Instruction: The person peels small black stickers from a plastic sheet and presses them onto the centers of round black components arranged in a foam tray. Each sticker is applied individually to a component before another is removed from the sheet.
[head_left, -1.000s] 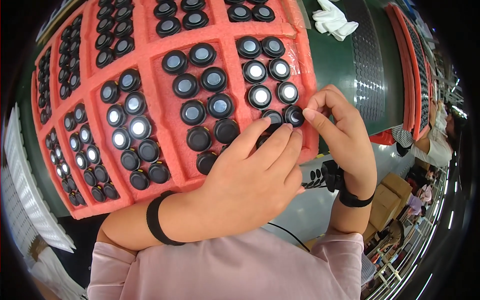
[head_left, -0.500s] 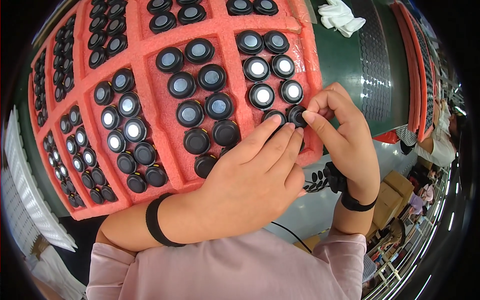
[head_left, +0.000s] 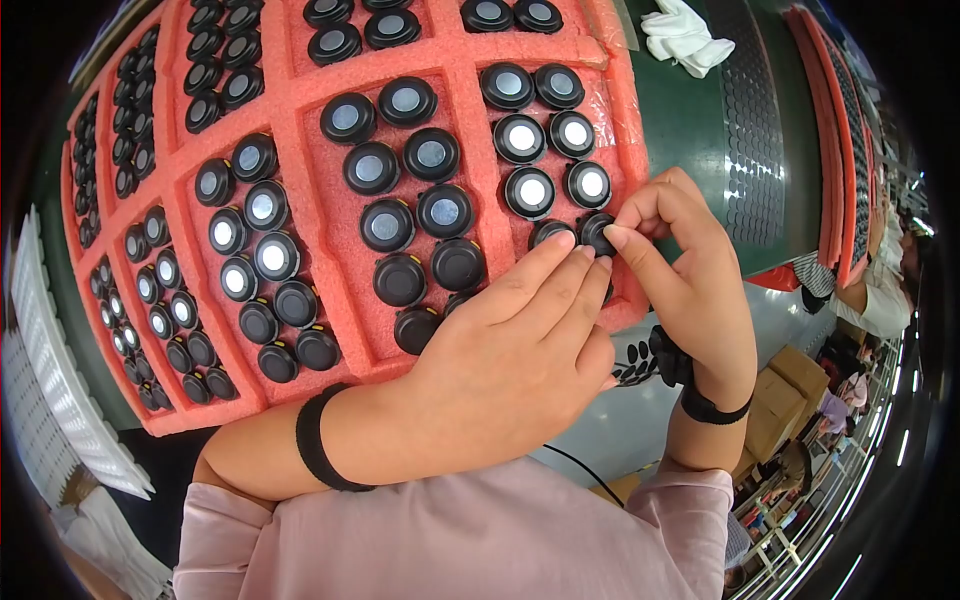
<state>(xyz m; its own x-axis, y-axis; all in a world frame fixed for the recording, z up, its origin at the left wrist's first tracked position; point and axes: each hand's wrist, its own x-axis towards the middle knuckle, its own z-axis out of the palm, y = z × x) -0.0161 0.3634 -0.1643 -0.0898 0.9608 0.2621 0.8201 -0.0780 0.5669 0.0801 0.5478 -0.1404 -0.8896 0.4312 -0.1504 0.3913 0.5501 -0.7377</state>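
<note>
A pink foam tray (head_left: 475, 140) holds rows of round black parts, many with a silver or white disc on top. Over its near right compartment, my left hand (head_left: 520, 360) lies palm down with fingers stretched out. Its fingertips rest by a plain black part (head_left: 596, 233) and partly cover the neighbouring one (head_left: 548, 231). At the right edge of that plain part, my right hand (head_left: 680, 265) pinches with thumb and forefinger. What lies between those two fingertips is hidden. Other parts under my left hand are also out of sight.
On the green table right of the tray lie a white cloth or glove (head_left: 685, 38) and a sheet of round dark discs (head_left: 755, 130). Another pink tray (head_left: 850, 140) stands farther right. White ribbed trays (head_left: 75, 390) are at the left. Cardboard boxes (head_left: 785, 395) sit at lower right.
The tray and its parts appear slightly farther right in the picture. Both hands keep nearly the same pose, and a little more of the part by my left forefinger shows.
</note>
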